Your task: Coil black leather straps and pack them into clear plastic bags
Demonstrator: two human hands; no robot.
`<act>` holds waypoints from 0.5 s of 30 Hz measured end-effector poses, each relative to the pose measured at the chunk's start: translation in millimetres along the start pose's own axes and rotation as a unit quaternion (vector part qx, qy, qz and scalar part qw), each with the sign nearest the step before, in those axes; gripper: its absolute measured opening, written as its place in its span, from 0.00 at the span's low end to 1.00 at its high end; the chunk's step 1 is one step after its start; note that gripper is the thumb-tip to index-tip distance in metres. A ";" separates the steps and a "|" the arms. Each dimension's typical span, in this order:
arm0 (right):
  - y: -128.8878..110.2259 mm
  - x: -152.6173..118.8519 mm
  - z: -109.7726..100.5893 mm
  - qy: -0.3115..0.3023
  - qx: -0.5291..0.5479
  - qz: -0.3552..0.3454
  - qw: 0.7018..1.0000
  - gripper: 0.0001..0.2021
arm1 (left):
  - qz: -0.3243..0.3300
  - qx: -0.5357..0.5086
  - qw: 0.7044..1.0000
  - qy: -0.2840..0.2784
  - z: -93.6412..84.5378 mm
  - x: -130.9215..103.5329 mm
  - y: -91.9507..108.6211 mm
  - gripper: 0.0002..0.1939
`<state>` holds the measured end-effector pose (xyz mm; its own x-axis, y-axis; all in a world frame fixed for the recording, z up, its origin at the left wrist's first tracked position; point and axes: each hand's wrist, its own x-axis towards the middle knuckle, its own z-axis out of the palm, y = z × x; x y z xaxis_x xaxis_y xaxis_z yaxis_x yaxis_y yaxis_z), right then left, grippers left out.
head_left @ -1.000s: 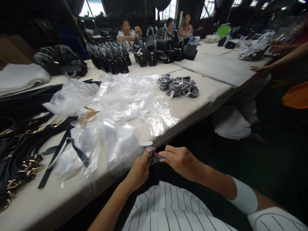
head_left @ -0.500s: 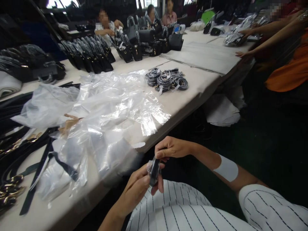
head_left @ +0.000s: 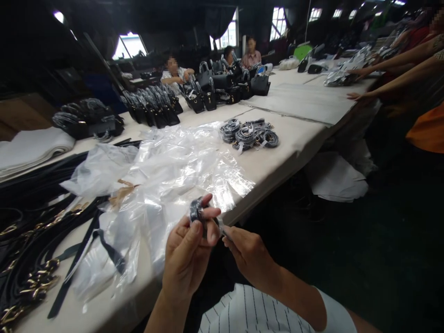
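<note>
Close by the table's (head_left: 298,132) near edge, my left hand (head_left: 183,261) holds a plastic-wrapped black strap (head_left: 195,210) coiled up, thumb pressed to it, the fingers parted and half curled. Just beside, my right hand (head_left: 251,253) pinches the strap's tail between closed fingertips, with clear plastic bags (head_left: 173,157) and more coiled straps (head_left: 248,134) lying beyond.

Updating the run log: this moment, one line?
left hand: holds coiled strap | right hand: pinches strap's end | coils: piled on table
</note>
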<state>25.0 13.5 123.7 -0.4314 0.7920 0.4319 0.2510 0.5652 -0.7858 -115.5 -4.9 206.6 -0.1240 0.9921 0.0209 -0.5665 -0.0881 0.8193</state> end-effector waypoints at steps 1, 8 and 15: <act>-3.5 -0.8 -1.3 -0.016 0.003 0.013 1.000 0.12 | 0.044 0.026 0.998 0.019 0.8 6.9 0.1 0.18; -43.8 -1.8 -60.2 -0.182 0.187 0.178 0.949 0.14 | 0.250 0.321 0.913 -0.025 -29.2 29.3 -20.9 0.23; -54.0 31.3 -110.5 -0.202 0.198 0.223 0.933 0.13 | 0.208 0.529 0.786 -0.242 -46.3 -5.0 -28.4 0.21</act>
<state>93.7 33.3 228.6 -0.6713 0.7320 -0.1164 0.1788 0.0075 -0.9839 -136.5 -11.6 156.7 0.3506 0.8380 0.4182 0.4683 -0.5435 0.6966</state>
